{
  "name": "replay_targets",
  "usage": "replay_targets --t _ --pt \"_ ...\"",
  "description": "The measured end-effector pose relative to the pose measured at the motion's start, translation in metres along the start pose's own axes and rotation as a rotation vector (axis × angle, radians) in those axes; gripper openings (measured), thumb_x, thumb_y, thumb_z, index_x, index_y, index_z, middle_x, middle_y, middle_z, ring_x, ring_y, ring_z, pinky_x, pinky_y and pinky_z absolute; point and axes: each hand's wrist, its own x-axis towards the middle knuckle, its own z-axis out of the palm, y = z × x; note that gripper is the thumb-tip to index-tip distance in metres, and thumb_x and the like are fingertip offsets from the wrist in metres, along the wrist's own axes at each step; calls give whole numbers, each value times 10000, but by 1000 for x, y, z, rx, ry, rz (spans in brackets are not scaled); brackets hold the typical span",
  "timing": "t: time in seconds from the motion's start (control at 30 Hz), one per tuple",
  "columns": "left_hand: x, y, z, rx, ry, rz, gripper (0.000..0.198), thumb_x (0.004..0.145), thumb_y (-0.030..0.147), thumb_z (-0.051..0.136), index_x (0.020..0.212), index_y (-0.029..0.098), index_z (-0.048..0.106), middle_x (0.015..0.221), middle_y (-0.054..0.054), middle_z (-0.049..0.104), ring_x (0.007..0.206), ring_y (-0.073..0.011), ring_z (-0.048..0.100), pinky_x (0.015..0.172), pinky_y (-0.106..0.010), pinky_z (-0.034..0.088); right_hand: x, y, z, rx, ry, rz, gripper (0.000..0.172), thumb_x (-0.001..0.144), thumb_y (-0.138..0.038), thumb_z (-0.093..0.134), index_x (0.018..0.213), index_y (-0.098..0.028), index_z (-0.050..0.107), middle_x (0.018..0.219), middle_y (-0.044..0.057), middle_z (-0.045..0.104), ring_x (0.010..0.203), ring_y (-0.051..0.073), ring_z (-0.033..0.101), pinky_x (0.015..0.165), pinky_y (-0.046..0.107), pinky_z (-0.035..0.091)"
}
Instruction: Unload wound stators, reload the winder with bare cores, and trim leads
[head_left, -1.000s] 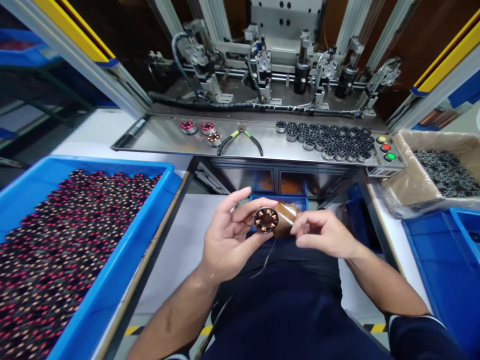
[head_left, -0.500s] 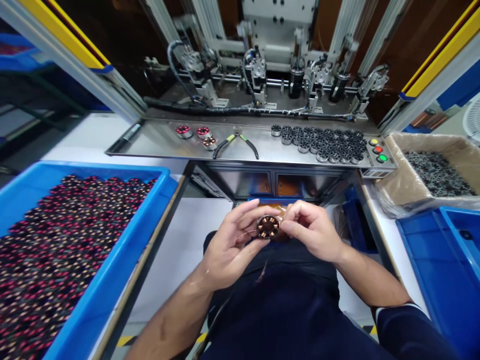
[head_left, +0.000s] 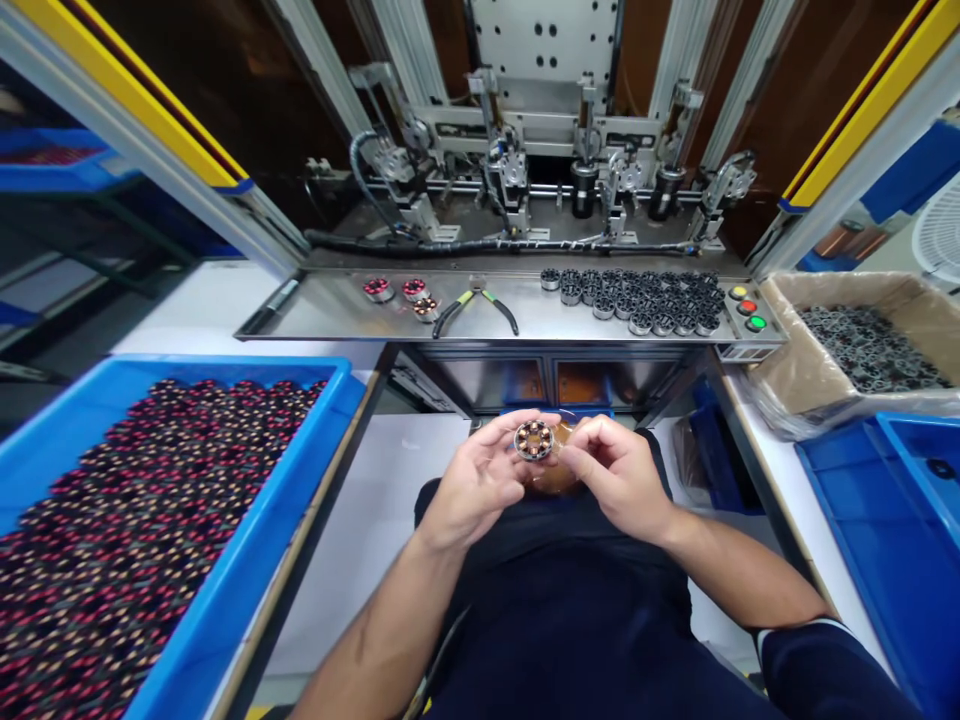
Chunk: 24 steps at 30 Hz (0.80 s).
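My left hand (head_left: 480,480) holds a motor stator (head_left: 534,440), a ring wound with copper coils, its coil face turned up toward me. Close by the stator's right edge, the thumb and forefinger of my right hand (head_left: 619,470) are pinched together. What sits between those fingertips is too small to make out. Beneath both hands, partly covered by them, is an amber, see-through round thing (head_left: 556,480) above my lap. Beyond them, on the metal ledge (head_left: 330,312), lie cutting pliers (head_left: 475,300) with spread handles, beside a few wound stators (head_left: 414,290).
Unwound black stator cores (head_left: 645,295) stand grouped on the ledge, left of several push buttons (head_left: 748,308). Machine fixtures (head_left: 510,180) rise behind. A blue tray (head_left: 341,375) full of wound stators is at left; a lined carton (head_left: 787,385) of grey parts and a blue bin (head_left: 847,500) are at right.
The stator has turned slightly in my left hand, and my left thumb has come off its lower rim. My right hand stays pinched beside it. The camera view has shifted a little.
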Motion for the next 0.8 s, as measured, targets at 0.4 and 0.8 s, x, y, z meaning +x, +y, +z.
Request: replay_targets --t 0.4,0.8 --pt "-7 -5 17 424 288 309 420 676 141 873 1067 174 723 1035 -91 792 914 -201 767 838 -291 640 -8 13 -5 -44 34 -13 289 889 -463 668 794 -209 566 724 -2 583 646 138 539 627 281 455" --pt "-21 3 28 612 242 367 452 685 54 838 1097 206 729 1047 -47 798 945 -196 768 896 -288 636 -11 12 13 227 58 -52 268 973 -415 572 807 -217 497 822 -1 528 746 135 521 724 288 462"
